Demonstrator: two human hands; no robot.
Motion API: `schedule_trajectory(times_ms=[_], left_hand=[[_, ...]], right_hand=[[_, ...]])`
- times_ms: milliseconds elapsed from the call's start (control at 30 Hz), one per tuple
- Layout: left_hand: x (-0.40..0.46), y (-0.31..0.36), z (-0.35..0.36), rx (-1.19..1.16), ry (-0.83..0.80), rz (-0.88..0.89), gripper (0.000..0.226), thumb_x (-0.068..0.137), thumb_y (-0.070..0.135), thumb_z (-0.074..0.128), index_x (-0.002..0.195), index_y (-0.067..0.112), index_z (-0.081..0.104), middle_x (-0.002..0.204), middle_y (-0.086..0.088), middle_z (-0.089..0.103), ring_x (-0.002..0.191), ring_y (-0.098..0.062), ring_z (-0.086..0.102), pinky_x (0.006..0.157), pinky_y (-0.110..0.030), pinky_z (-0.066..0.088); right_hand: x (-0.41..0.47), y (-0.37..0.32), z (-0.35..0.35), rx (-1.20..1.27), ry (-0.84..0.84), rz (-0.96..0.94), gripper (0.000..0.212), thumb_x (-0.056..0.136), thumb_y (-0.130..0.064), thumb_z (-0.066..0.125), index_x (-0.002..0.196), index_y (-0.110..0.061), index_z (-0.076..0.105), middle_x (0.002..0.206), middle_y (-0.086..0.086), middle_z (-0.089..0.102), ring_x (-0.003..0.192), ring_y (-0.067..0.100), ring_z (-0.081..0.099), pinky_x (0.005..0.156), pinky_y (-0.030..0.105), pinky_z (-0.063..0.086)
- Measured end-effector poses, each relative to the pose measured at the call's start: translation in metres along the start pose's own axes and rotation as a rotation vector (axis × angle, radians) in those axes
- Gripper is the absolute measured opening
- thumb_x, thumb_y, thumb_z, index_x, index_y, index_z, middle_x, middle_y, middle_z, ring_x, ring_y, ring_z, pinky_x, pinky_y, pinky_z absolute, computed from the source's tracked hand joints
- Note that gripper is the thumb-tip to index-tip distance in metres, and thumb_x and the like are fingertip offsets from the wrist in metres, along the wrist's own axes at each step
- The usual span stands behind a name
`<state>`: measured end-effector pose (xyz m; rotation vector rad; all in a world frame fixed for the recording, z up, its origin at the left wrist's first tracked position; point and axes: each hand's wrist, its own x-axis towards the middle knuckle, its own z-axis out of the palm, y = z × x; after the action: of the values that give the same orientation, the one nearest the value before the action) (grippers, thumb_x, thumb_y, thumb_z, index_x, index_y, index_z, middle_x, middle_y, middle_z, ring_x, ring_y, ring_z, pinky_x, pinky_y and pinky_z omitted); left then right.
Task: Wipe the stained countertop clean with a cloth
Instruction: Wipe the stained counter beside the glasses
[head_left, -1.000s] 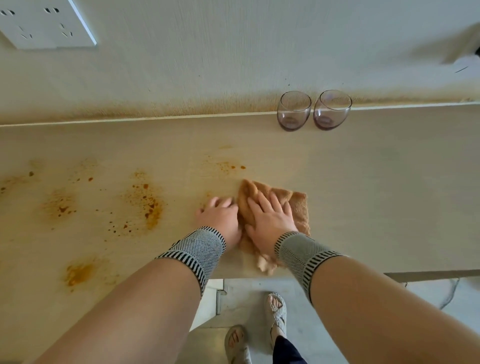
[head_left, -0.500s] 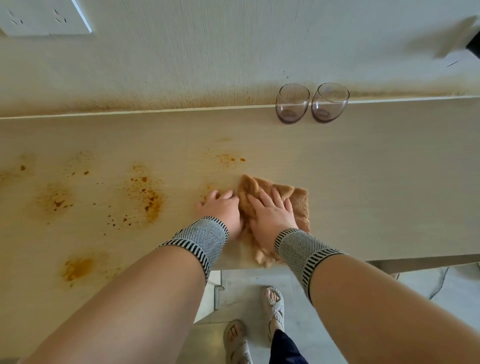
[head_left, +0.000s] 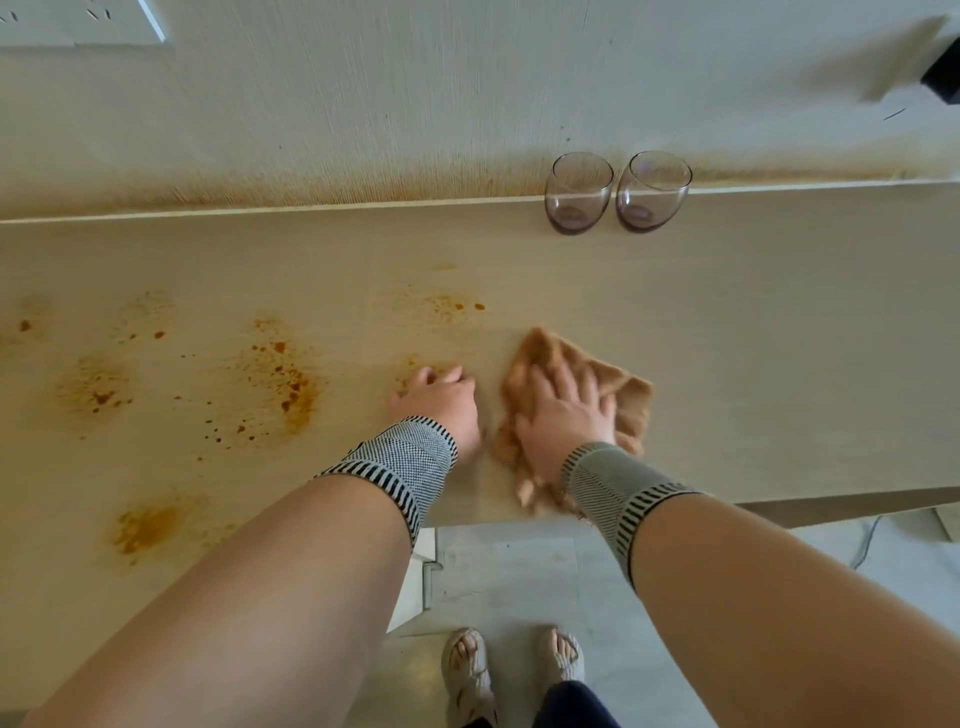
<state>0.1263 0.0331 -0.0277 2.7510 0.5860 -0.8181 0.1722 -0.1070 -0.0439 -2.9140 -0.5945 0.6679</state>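
A crumpled tan cloth (head_left: 626, 392) lies on the pale countertop (head_left: 753, 338) near its front edge. My right hand (head_left: 563, 415) presses flat on the cloth with spread fingers, slightly blurred. My left hand (head_left: 441, 402) rests on the bare counter just left of the cloth, apart from it, fingers bent loosely. Orange-brown stains (head_left: 283, 379) spread over the left half of the counter, with a small patch (head_left: 452, 304) beyond the hands and another (head_left: 145, 525) near the front edge.
Two empty stemless glasses (head_left: 576, 195) (head_left: 652, 192) stand side by side against the stained wall at the back right. A wall socket (head_left: 78, 21) is at top left. The counter's front edge drops to a tiled floor (head_left: 519, 577) where my sandalled feet stand.
My right hand has slid the cloth to the right, opening a gap between it and my left hand. The left hand has stayed about where it was.
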Motion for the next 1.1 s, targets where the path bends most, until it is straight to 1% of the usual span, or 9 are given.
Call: schedule_trajectory(times_ms=[167, 300, 367, 433, 667, 733, 833, 967, 1100], left_hand=[[-0.002, 0.008, -0.004, 0.013, -0.007, -0.048, 0.061, 0.097, 0.033, 0.05, 0.153, 0.031, 0.026, 0.164, 0.014, 0.007, 0.151, -0.024, 0.0, 0.116, -0.058, 0.014], [-0.003, 0.015, -0.002, 0.048, -0.019, -0.09, 0.069, 0.097, 0.024, 0.051, 0.156, 0.029, 0.017, 0.165, 0.013, 0.001, 0.151, -0.024, -0.006, 0.119, -0.06, 0.01], [-0.008, 0.018, 0.0, 0.047, 0.002, -0.109, 0.069, 0.097, 0.023, 0.052, 0.156, 0.03, 0.018, 0.165, 0.013, 0.0, 0.151, -0.024, -0.007, 0.119, -0.06, 0.01], [-0.016, 0.022, 0.005, 0.039, 0.012, -0.12, 0.068, 0.097, 0.023, 0.051, 0.156, 0.03, 0.018, 0.165, 0.013, 0.002, 0.151, -0.024, -0.007, 0.118, -0.06, 0.011], [-0.045, 0.037, 0.015, 0.019, 0.036, -0.156, 0.061, 0.095, 0.031, 0.05, 0.152, 0.028, 0.028, 0.164, 0.011, 0.009, 0.15, -0.023, 0.007, 0.117, -0.057, 0.017], [-0.052, 0.041, 0.016, 0.043, 0.057, -0.165, 0.059, 0.095, 0.031, 0.05, 0.151, 0.028, 0.03, 0.164, 0.011, 0.011, 0.147, -0.023, 0.019, 0.114, -0.056, 0.022], [-0.06, 0.043, 0.025, 0.075, 0.014, -0.183, 0.063, 0.095, 0.03, 0.052, 0.153, 0.026, 0.027, 0.164, 0.011, 0.009, 0.144, -0.024, 0.028, 0.114, -0.056, 0.024], [-0.067, 0.047, 0.033, 0.061, -0.011, -0.185, 0.065, 0.098, 0.034, 0.051, 0.155, 0.024, 0.022, 0.165, 0.01, 0.006, 0.147, -0.025, 0.023, 0.114, -0.059, 0.022], [-0.066, 0.048, 0.03, 0.046, -0.04, -0.193, 0.068, 0.097, 0.032, 0.05, 0.156, 0.024, 0.018, 0.165, 0.011, 0.002, 0.149, -0.025, 0.016, 0.116, -0.06, 0.019]], right_hand=[[-0.004, 0.011, -0.001, -0.035, -0.041, -0.299, 0.06, 0.103, -0.038, 0.036, 0.158, -0.033, 0.011, 0.166, -0.008, 0.0, 0.152, 0.024, -0.005, 0.123, 0.048, 0.0], [-0.004, 0.079, -0.013, 0.032, 0.04, 0.113, 0.079, 0.093, -0.066, 0.038, 0.158, -0.029, 0.009, 0.166, -0.001, 0.0, 0.152, 0.031, -0.001, 0.12, 0.055, 0.005], [-0.006, 0.089, -0.014, 0.108, 0.043, 0.363, 0.087, 0.092, -0.068, 0.035, 0.159, -0.023, 0.004, 0.166, 0.007, -0.004, 0.151, 0.036, -0.003, 0.119, 0.061, 0.006], [-0.006, 0.078, -0.013, 0.105, 0.022, 0.424, 0.083, 0.095, -0.063, 0.03, 0.159, -0.019, 0.0, 0.165, 0.011, -0.008, 0.15, 0.041, -0.006, 0.118, 0.064, 0.005], [-0.03, 0.026, 0.006, -0.075, -0.111, -0.396, 0.064, 0.101, -0.044, 0.038, 0.158, -0.033, 0.009, 0.166, -0.005, -0.002, 0.152, 0.031, -0.006, 0.122, 0.055, 0.002], [-0.029, 0.045, 0.002, -0.062, -0.089, -0.376, 0.068, 0.098, -0.052, 0.042, 0.157, -0.036, 0.012, 0.166, -0.007, 0.001, 0.152, 0.028, -0.003, 0.122, 0.053, 0.005], [-0.025, 0.092, -0.008, 0.007, -0.031, -0.04, 0.085, 0.089, -0.068, 0.047, 0.157, -0.033, 0.011, 0.166, -0.004, -0.001, 0.151, 0.032, -0.001, 0.119, 0.058, 0.009], [-0.03, 0.101, -0.015, 0.049, -0.041, 0.295, 0.086, 0.094, -0.065, 0.036, 0.159, -0.021, -0.001, 0.166, 0.009, -0.008, 0.15, 0.04, -0.004, 0.116, 0.066, 0.01], [-0.038, 0.061, 0.0, -0.064, -0.066, -0.044, 0.078, 0.099, -0.058, 0.033, 0.159, -0.023, -0.003, 0.165, 0.009, -0.011, 0.15, 0.04, -0.008, 0.117, 0.065, 0.004]])
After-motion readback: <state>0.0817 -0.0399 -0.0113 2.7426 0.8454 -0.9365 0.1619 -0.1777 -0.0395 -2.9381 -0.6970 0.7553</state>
